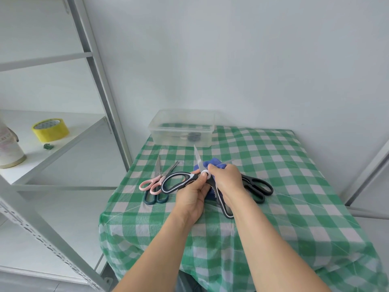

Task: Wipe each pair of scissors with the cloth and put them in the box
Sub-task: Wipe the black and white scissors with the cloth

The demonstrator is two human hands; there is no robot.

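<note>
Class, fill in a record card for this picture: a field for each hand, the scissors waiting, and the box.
Left hand: grips the black-and-white scissors near the pivot, blades open
Right hand: holds the blue cloth beside the blade
Waiting: pink scissors, teal scissors, black scissors, all on the table
Box: clear, no lid, at the back; something dark inside, unclear
</note>
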